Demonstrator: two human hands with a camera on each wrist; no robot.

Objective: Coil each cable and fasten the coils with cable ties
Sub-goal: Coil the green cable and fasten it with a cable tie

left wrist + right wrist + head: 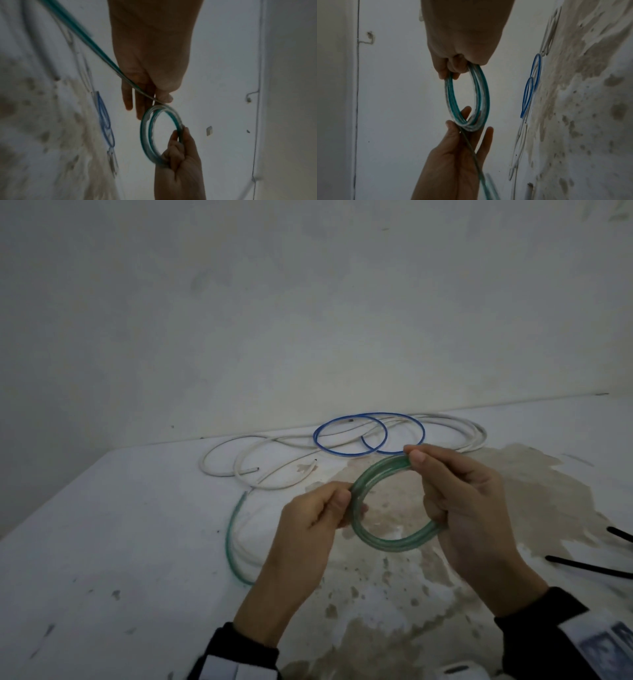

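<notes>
Between your two hands hangs the green cable (394, 537) coil — left hand (313, 517) fingers pinch its near-left side, right hand (462, 508) fingers curl round its right side — above the stained tabletop (102, 542); its tail trails leftward.

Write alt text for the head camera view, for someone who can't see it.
Two hands hold a green cable coil above a stained white table: the left hand pinches its left side, the right hand grips its right side. A loose green tail trails left, and uncoiled white cables and a blue cable lie behind.
</notes>
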